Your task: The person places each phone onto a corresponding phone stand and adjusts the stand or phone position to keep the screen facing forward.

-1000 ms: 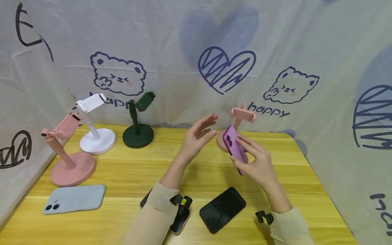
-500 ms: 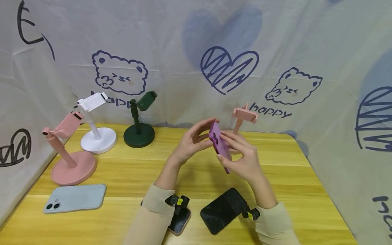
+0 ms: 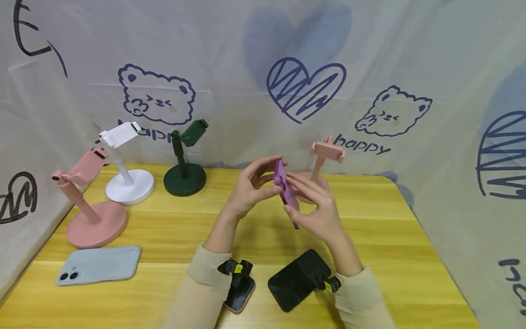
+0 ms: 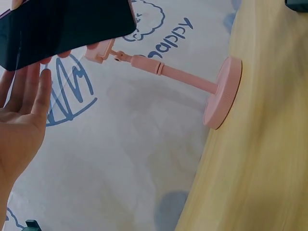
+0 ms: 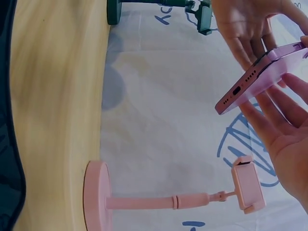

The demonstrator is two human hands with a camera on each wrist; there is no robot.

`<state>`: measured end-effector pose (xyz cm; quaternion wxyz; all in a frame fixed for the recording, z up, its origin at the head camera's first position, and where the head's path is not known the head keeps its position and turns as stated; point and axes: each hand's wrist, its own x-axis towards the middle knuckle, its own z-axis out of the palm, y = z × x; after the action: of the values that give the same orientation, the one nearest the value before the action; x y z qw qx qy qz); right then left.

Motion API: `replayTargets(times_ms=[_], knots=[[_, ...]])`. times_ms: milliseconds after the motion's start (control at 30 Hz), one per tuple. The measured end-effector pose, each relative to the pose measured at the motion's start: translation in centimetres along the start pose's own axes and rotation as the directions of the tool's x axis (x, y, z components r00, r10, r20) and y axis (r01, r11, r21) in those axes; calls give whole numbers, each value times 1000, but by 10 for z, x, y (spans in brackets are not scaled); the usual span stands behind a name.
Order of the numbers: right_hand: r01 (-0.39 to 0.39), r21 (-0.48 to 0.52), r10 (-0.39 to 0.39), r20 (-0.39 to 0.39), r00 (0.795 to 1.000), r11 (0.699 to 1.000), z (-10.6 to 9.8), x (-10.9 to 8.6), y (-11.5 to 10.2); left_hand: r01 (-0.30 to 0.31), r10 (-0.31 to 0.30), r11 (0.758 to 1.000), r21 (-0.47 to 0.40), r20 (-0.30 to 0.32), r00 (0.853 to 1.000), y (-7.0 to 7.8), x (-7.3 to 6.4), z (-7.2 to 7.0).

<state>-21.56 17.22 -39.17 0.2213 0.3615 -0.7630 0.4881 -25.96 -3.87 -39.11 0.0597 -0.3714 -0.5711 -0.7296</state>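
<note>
Head view: see the purple phone [image 3: 291, 197] raised above the table [image 3: 176, 237], between the left hand [image 3: 248, 187] and the right hand [image 3: 318, 210]. Read its long axis as steep, with the camera end uppermost and tilted toward the left hand, and the lower end angled down and to the right. Seen nearly edge-on from above; in the left wrist view, seen from the side of the dark screen [image 4: 67, 33]. Gripped by the right hand, with the thumb low on the near edge and fingers across the purple back. Met near the upper end by the left hand, with its thumb at the near edge and fingers reaching past the far side; cannot tell whether clamped there or only touching. Behind, 1 upright pink stand [image 3: 318, 164], apart from phone and hands. Judge this relation to matter most: phone to the left of the stand's clip [image 3: 327, 151] and on the near side, long axis steep against the clip's roughly level one, with the right hand nearer to the stand. Below, flat on the table, 1 black phone [image 3: 302, 279].
</note>
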Motion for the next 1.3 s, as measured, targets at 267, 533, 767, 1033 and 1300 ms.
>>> replayTargets(times_ms=[267,533,767,1033,1300], knots=[[-19,44,18,13,1000,999,7,3,0,-50,50,999,0,-49,998,8,1,0],[-14,-59,13,-14,1000,998,18,5,0,-145,173,969,200,-129,977,19,3,6],[-30,-123,21,-75,997,992,33,1,1,-171,261,901,398,-185,947,27,3,16],[22,-184,-61,-206,977,983,45,0,6,-146,310,827,543,-224,924,28,4,25],[18,-169,-61,-251,966,985,48,-1,8,-150,332,783,603,-202,921,24,4,27]])
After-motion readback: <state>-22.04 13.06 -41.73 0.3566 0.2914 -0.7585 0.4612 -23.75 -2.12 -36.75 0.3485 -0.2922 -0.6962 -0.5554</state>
